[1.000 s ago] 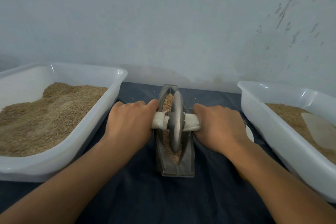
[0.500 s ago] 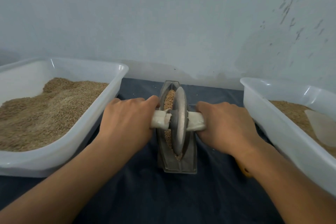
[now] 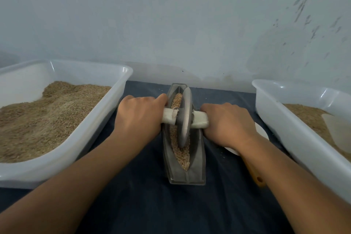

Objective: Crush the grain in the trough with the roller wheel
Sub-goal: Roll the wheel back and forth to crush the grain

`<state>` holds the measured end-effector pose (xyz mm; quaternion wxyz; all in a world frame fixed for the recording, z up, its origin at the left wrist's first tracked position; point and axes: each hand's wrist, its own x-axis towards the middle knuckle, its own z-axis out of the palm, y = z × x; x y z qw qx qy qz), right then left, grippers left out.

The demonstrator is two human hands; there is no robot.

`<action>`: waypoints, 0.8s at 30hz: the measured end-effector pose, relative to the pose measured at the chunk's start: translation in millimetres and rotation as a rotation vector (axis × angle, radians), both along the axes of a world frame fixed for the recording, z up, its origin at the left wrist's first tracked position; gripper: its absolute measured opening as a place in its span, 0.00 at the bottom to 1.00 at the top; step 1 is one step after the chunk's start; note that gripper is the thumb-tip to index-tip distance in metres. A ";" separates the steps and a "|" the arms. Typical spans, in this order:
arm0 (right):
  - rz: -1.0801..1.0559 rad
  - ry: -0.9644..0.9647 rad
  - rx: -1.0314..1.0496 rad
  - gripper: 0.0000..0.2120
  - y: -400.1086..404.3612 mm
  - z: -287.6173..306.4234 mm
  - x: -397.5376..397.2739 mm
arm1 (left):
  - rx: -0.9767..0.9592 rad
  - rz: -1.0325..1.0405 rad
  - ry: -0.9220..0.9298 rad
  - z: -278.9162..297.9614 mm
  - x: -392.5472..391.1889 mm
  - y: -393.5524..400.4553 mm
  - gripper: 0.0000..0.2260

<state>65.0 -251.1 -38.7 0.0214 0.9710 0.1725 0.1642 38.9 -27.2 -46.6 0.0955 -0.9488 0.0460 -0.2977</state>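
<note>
Gripping the white-wrapped axle either side of the roller wheel (image 3: 183,118), your left hand (image 3: 139,115) and right hand (image 3: 228,123) curl their fingers round it, the grain-filled trough (image 3: 184,174) running lengthwise away from you beneath.

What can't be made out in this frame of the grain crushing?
- Head view: the fingers of the left hand and right hand curl under the white-wrapped handle, out of sight.
- The roller wheel hides the grain beneath it.
- The right forearm covers most of a white plate and a yellow-handled tool.
- Both white tubs are cut by the frame edges.
</note>
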 end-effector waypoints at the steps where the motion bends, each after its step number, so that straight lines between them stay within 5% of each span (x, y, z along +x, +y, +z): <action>1: 0.004 -0.005 -0.005 0.06 0.5 0.6 4.3 | -0.007 0.000 -0.008 -1.4 4.4 0.9 0.12; 18: 0.084 0.443 0.016 0.05 10.2 33.1 70.9 | -0.053 -0.005 -0.030 -2.8 61.6 3.2 0.08; 24: 0.077 0.441 0.030 0.06 11.0 30.5 75.3 | -0.042 -0.013 -0.064 -2.2 65.1 2.3 0.07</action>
